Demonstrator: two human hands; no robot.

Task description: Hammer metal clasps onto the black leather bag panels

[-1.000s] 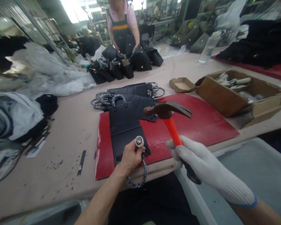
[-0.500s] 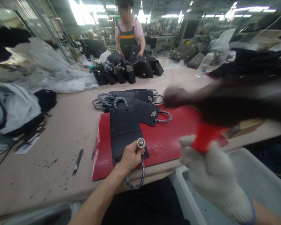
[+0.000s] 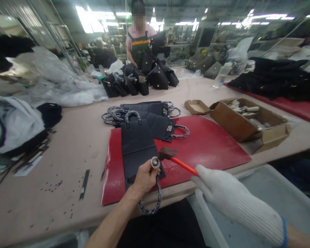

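My bare left hand (image 3: 145,177) is wrapped round an upright metal punch (image 3: 155,162) over the lower end of a black leather panel (image 3: 138,144). A braided handle (image 3: 152,210) hangs from that end below the hand. In its white glove, my right hand (image 3: 209,181) grips the red handle of a hammer (image 3: 184,165). The hammer's head is low, just right of the punch top. Under the panel lies a red mat (image 3: 209,137). More black panels (image 3: 160,124) with braided handles and metal clasps overlap behind it.
Brown cardboard box (image 3: 235,120) with small items is at right, beside a small tray (image 3: 197,106). Behind stand black bags (image 3: 131,82) and a person (image 3: 141,41) handling one. A bottle (image 3: 221,75) is farther right. Grey bin (image 3: 268,193) sits lower right.
The hammer in my right hand has come down and left, from a blurred raised position to beside the punch. My left hand has barely moved. The person behind has lifted a black bag.
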